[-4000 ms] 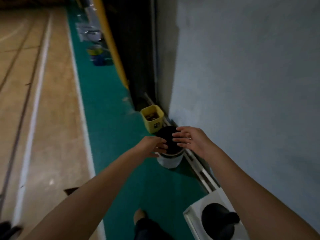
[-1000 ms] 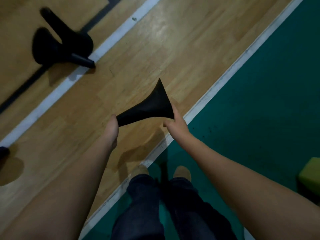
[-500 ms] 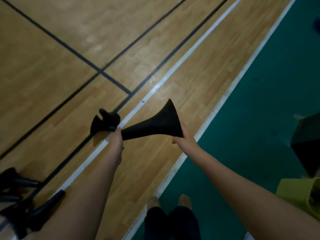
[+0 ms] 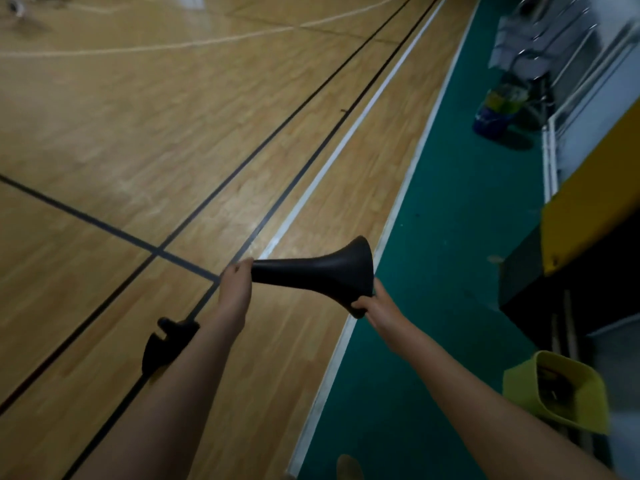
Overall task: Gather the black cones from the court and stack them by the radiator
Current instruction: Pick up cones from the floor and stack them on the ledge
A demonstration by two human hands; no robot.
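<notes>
**Grip on both ends of one cone, carry toward the wall side**

Grip state first. The left grip (image 4: 237,282) is closed round the narrow tip of the black cone (image 4: 311,275). The right grip (image 4: 375,304) pinches the lower edge of the flared base, thumb on the rim. Both hold the same cone and neither is free. The cone lies level in the air at mid-frame, tip pointing left and base pointing right. It sits over the white line where the wooden court floor (image 4: 138,133) meets the green strip (image 4: 450,237).

A second cone (image 4: 166,344) lies on the wood at lower left, partly hidden behind my left forearm. A yellow bin (image 4: 568,393) sits at lower right. A yellow-and-black block (image 4: 588,216) stands at the right edge. I cannot pick out the radiator from here, and the stack is not in frame either.

I judge the step in hand to be the carry to the stack.

- Turn the cone base-down before arriving, so it drops straight over the cone below.
- The rim pinch looks light and the rubber looks soft, so I would let the tip-end grip take the weight and use the rim only to steer.
- Bring the stack into view before lowering. Placing blind near the bin risks knocking it.
- Seat the cone squarely and press once on the base. A tilted cone will throw off every cone stacked after it.

The cone at lower left needs another trip.
</notes>
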